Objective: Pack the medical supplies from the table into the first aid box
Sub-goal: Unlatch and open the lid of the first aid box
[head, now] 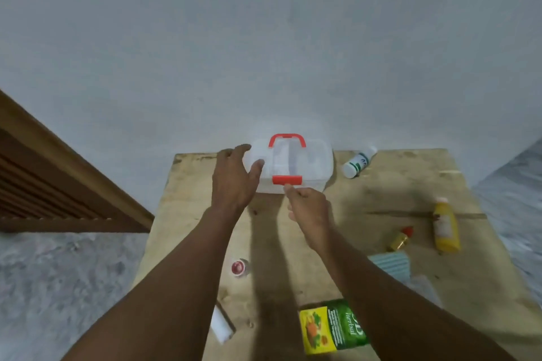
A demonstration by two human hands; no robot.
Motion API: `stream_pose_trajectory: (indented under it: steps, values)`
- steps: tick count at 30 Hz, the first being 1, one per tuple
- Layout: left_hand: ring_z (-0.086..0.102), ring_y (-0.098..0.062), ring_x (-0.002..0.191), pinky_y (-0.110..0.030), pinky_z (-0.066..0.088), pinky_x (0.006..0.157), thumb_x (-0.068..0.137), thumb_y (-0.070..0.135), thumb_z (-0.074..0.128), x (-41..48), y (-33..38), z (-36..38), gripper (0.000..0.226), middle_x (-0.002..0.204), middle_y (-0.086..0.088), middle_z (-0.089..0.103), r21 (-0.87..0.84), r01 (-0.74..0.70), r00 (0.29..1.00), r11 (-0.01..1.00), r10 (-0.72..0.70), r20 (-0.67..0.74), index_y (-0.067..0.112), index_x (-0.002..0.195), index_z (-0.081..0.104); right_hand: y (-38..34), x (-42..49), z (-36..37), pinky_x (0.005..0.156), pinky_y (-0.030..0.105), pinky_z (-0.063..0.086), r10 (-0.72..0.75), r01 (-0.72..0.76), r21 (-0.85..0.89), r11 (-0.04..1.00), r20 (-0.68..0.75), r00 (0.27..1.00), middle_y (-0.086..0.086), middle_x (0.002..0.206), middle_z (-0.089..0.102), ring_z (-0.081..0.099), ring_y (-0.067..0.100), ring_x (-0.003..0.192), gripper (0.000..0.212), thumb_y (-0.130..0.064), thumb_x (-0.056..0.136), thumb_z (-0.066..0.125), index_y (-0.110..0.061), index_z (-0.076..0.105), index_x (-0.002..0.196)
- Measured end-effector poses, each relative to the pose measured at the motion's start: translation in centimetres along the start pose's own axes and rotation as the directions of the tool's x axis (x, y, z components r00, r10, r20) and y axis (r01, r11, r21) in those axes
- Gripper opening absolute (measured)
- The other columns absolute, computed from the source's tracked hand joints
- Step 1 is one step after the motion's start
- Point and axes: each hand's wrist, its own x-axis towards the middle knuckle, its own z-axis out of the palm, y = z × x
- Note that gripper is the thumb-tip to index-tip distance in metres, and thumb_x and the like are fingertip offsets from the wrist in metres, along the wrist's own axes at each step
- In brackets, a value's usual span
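- The translucent white plastic first aid box (312, 165), with its red carry handle (287, 138) and red front latch (286, 180), sits lid down at the far edge of the bare wooden table (381, 202), against the grey wall (264, 38)
- The left hand (234, 179) is spread at the box's left end, thumb lying on the lid
- The right hand (309, 206) is loosely curled, one fingertip at the lower edge of the latch; I cannot tell whether it grips it
- A white bottle with a green label (358, 163) lies just right of the box
- Further right lie a yellow plastic bottle (445, 227) and a small gold bottle with a red cap (401, 239), near a pale blue ribbed pack (391, 265)
- A green and yellow herbal packet (331, 328) lies at the near edge, partly under the right forearm
- A small round red-lidded jar (239, 268) and a flat white strip (221, 324) lie near the left forearm
- A brown slatted wooden frame (58, 184) stands to the left
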Motion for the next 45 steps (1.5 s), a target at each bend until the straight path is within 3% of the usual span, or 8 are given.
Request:
stream_pose_trajectory:
  steps: [9, 13, 16, 23, 29, 35, 41, 45]
  values:
    - [0.034, -0.019, 0.144, -0.04, 0.03, 0.118, 0.091, 0.041, 0.065, 5.2, -3.7, 3.2, 0.071, 0.157, 0.009, 0.034, -0.33, 0.103, 0.963, 0.938, -0.012, 0.268, 0.034, 0.153, 0.031, -0.9, 1.6, 4.3, 0.108, 0.053, 0.04, 0.301, -0.18, 0.716, 0.674, -0.044, 0.953, 0.033, 0.128, 0.055, 0.049, 0.048, 0.125, 0.012, -0.02, 0.092, 0.068, -0.014, 0.063, 0.1]
    - [0.039, -0.022, 0.141, -0.045, 0.036, 0.114, 0.086, 0.042, 0.07, 5.8, -4.5, 3.5, 0.077, 0.156, 0.006, 0.038, -0.363, 0.129, 0.956, 0.923, -0.018, 0.294, 0.036, 0.153, 0.03, 0.1, 2.3, 5.5, 0.095, 0.046, 0.053, 0.308, -0.156, 0.753, 0.639, -0.065, 0.949, 0.005, 0.075, 0.062, 0.063, 0.018, 0.071, 0.02, -0.027, 0.089, 0.071, -0.008, 0.065, 0.09]
    - [0.039, -0.022, 0.142, -0.046, 0.037, 0.114, 0.085, 0.041, 0.071, 6.3, -4.7, 3.6, 0.079, 0.156, 0.005, 0.038, -0.379, 0.131, 0.953, 0.916, -0.011, 0.302, 0.035, 0.153, 0.03, 0.0, 3.0, 6.5, 0.059, 0.029, 0.056, 0.361, -0.094, 0.76, 0.642, -0.191, 0.913, 0.005, 0.08, 0.063, 0.057, 0.014, 0.062, 0.034, -0.028, 0.086, 0.075, -0.001, 0.066, 0.104]
    - [0.039, -0.025, 0.141, -0.046, 0.038, 0.113, 0.084, 0.041, 0.073, 6.3, -4.6, 3.4, 0.085, 0.157, 0.001, 0.036, -0.38, 0.161, 0.947, 0.911, -0.034, 0.321, 0.033, 0.154, 0.026, -1.8, 1.7, 4.3, 0.08, 0.034, 0.056, -0.131, 0.185, 0.136, 0.973, -0.333, 0.934, -0.003, 0.088, 0.068, 0.066, 0.015, 0.082, 0.028, -0.028, 0.085, 0.074, -0.012, 0.06, 0.103]
    - [0.044, -0.028, 0.138, -0.049, 0.041, 0.11, 0.073, 0.051, 0.077, 6.6, -4.8, 3.1, 0.098, 0.155, -0.002, 0.041, -0.399, 0.203, 0.927, 0.894, -0.045, 0.372, 0.03, 0.154, 0.027, -0.7, 4.4, -0.9, 0.076, 0.038, 0.053, -0.554, 0.294, -0.657, 0.694, -0.227, 0.801, 0.005, 0.085, 0.057, 0.059, 0.023, 0.083, 0.024, -0.024, 0.078, 0.077, -0.023, 0.061, 0.096]
    - [0.05, -0.029, 0.132, -0.052, 0.046, 0.105, 0.07, 0.047, 0.083, 6.5, -5.0, 3.1, 0.1, 0.152, -0.001, 0.045, -0.428, 0.226, 0.925, 0.875, -0.055, 0.376, 0.029, 0.153, 0.031, 0.1, 6.1, -3.2, 0.1, 0.046, 0.044, -0.625, 0.469, -0.695, 0.545, 0.036, 0.78, 0.018, 0.137, 0.045, 0.043, 0.036, 0.128, 0.026, -0.026, 0.073, 0.083, -0.024, 0.063, 0.089]
    - [0.055, -0.027, 0.128, -0.049, 0.047, 0.104, 0.059, 0.048, 0.086, 5.1, -4.7, 3.3, 0.111, 0.149, -0.004, 0.049, -0.483, 0.287, 0.922, 0.827, -0.101, 0.373, 0.028, 0.153, 0.031, -0.2, 5.5, -3.6, 0.102, 0.046, 0.037, -0.66, 0.554, -0.594, 0.582, 0.051, 0.749, 0.021, 0.132, 0.051, 0.043, 0.037, 0.13, 0.025, -0.048, 0.078, 0.061, -0.032, 0.052, 0.095]
    - [0.058, -0.027, 0.123, -0.048, 0.049, 0.102, 0.075, 0.027, 0.085, 4.1, -4.4, 3.2, 0.094, 0.145, -0.008, 0.053, -0.495, 0.317, 0.914, 0.809, -0.121, 0.388, 0.029, 0.153, 0.032, 1.0, 5.1, -4.2, 0.099, 0.05, 0.046, -0.679, 0.559, -0.659, 0.503, 0.098, 0.727, 0.021, 0.129, 0.057, 0.05, 0.04, 0.124, 0.025, -0.03, 0.075, 0.081, -0.028, 0.06, 0.089]
